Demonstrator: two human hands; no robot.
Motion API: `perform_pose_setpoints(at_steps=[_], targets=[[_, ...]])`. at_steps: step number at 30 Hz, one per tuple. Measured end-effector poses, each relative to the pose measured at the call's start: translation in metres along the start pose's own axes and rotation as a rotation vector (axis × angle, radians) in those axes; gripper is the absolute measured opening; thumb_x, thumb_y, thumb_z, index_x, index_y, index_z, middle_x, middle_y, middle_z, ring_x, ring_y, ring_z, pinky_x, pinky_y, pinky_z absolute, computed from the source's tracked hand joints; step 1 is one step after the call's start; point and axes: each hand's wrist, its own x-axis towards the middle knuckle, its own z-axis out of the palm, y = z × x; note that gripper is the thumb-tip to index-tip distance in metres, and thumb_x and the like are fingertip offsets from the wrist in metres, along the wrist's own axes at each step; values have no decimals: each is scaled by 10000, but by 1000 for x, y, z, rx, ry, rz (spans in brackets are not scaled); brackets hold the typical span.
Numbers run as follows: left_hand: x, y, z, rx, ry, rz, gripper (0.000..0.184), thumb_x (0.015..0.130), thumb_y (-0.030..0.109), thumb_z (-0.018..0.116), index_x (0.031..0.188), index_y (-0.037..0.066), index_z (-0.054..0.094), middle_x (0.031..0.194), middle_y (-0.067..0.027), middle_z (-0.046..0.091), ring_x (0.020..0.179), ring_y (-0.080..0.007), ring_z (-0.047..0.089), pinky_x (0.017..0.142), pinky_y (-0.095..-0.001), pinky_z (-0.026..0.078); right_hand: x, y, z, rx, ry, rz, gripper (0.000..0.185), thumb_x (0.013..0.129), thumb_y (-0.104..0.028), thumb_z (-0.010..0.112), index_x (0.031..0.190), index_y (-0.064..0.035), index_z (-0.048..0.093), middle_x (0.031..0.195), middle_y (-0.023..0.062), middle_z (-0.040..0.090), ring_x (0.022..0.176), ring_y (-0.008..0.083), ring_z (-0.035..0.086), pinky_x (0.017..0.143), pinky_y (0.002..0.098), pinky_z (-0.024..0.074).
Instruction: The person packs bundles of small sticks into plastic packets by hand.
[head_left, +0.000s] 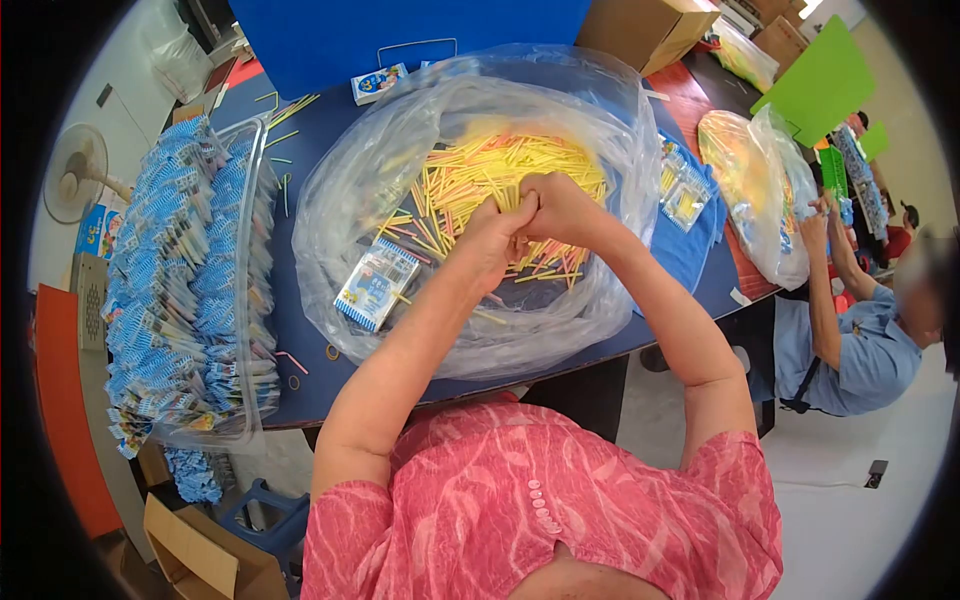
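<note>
My left hand (pixel 492 236) and my right hand (pixel 562 210) meet over the open clear plastic bag (pixel 335 200). Both are closed around a small bunch of yellow straws, whose ends poke up between them. Beneath and beyond the hands lies a loose heap of yellow and pink straws (pixel 465 175) inside the bag. A blue and white printed packet (pixel 376 285) rests in the bag near my left forearm. Just how the fingers of each hand grip the bunch is partly hidden.
At left stands a clear bin (pixel 252 300) full of blue printed packets (pixel 165 290). A blue panel (pixel 400 35) closes the back. To the right are a blue cloth (pixel 690 215) with a packet on it, and a co-worker (pixel 850 340) handling another plastic bag (pixel 770 210).
</note>
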Motion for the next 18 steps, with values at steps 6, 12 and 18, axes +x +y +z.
perform_pose_setpoints(at_steps=[6,12,18], targets=[[4,-3,-15,102,-34,-19,209,952,289,560,1025,92,561,710,33,505,576,-55,423,513,-218,316,-12,-12,-9,-168,51,-126,445,637,-282,789,924,12,617,1036,174,635,885,274,628,744,353,491],[-2,11,-16,340,-11,-77,190,955,278,555,935,91,584,642,50,430,529,-46,357,467,-221,258,-7,-5,-10,123,299,-458,499,726,-274,755,1124,-27,586,1035,100,610,876,227,589,769,337,472],[-13,26,-32,337,103,0,229,959,277,549,900,58,584,598,68,374,474,-33,288,422,-210,208,3,20,-1,196,61,-281,316,797,-175,638,1075,-26,626,1031,130,613,885,272,602,787,345,484]])
